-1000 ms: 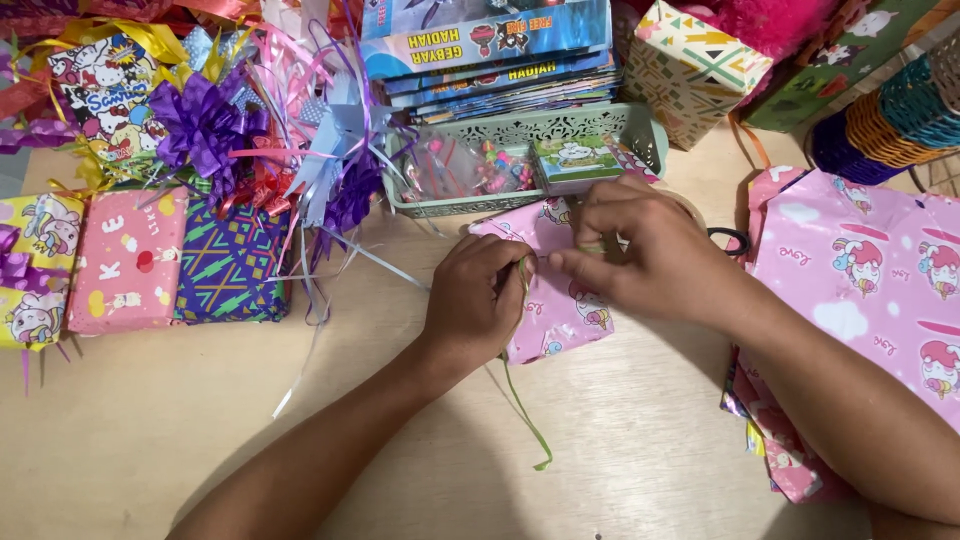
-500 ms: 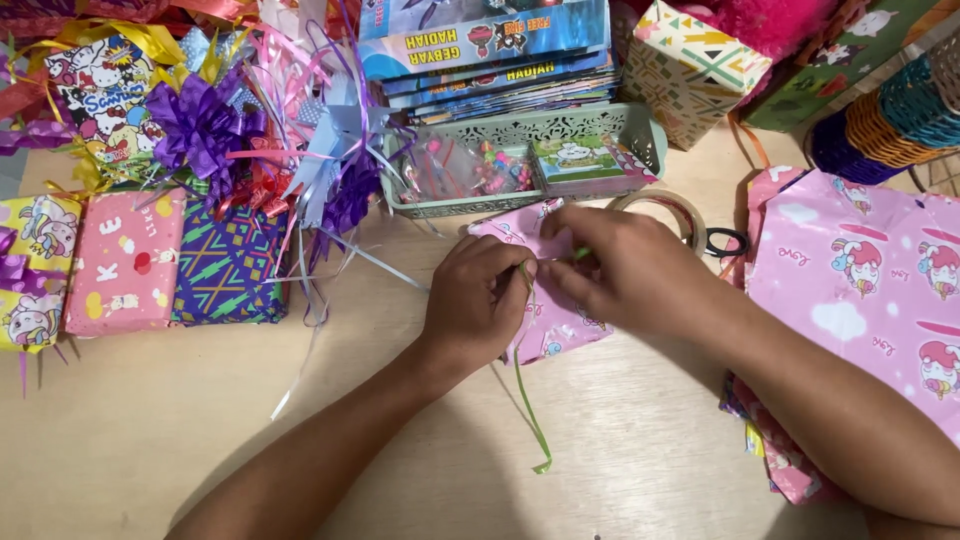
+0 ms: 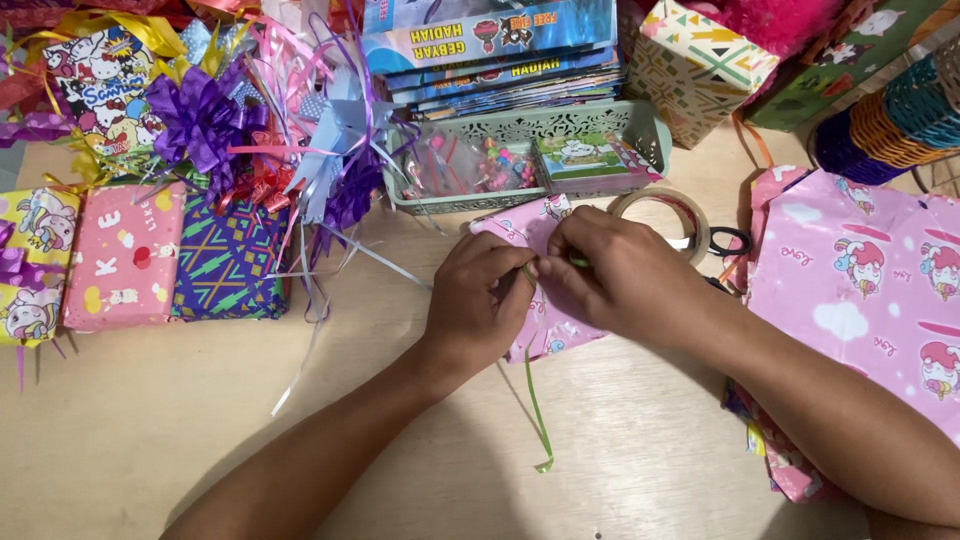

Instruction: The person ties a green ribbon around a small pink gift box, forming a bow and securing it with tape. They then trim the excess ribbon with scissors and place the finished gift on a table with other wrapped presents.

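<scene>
Here, small pink-wrapped parcel lies mid-surface, mostly under both hands; left hand and right hand fingers pinch a thin green ribbon trailing toward the near edge. Tape roll, scissors, green basket crowd behind; pink wrapping sheet right. Bare wooden surface open near left.

One cam only, head-worn, looking steeply down and fwd over the table from the person's own seat. Close range: both forearms enter from the bottom edge, w/ the left hand and right hand meeting near frame centre. Far side of the view reaches the green basket and stacked books at top; no 2nd view, so no overlap.
</scene>
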